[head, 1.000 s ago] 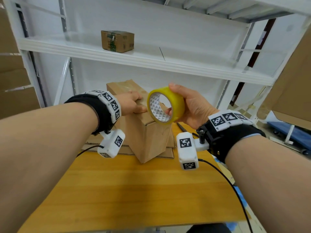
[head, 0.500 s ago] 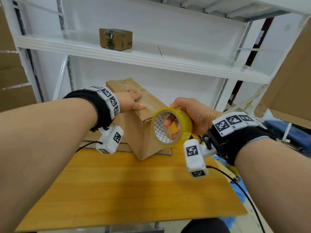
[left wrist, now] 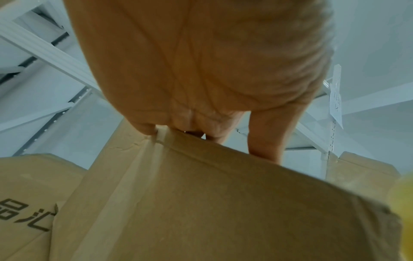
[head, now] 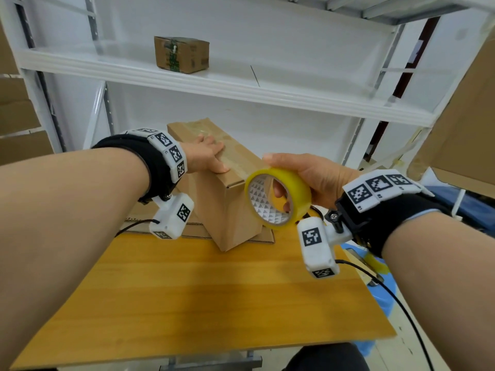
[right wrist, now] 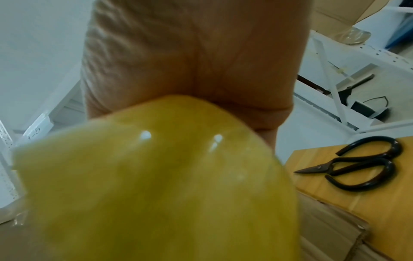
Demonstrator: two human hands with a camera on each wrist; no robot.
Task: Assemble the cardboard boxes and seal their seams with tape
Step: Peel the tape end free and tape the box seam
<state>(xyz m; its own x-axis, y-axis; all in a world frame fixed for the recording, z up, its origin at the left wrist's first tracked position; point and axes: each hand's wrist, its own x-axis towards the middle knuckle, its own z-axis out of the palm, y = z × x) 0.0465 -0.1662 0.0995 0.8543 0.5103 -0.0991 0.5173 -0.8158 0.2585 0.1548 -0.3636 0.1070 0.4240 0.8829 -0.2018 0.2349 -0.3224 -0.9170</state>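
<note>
An assembled brown cardboard box (head: 227,210) stands on the wooden table (head: 201,295), with clear tape along its top seam (left wrist: 154,159). My left hand (head: 207,156) lies flat on the box top, fingers straight and pressing down. My right hand (head: 302,178) grips a yellow roll of tape (head: 278,198) just right of the box's near top corner, fingers through the core and thumb over the rim. In the right wrist view the tape roll (right wrist: 156,176) fills most of the picture. The left wrist view shows my palm (left wrist: 201,61) over the box edge.
Flat cardboard sheets (head: 198,228) lie under and behind the box. Black scissors (right wrist: 362,164) lie on the table to the right. A white shelf (head: 214,87) behind carries a small printed box (head: 182,54). Large cardboard stands at the right (head: 463,124) and left (head: 16,121) edges.
My right hand has brought the tape roll down from above the box's top to its near right corner. My left hand has flattened and slid further onto the box top.
</note>
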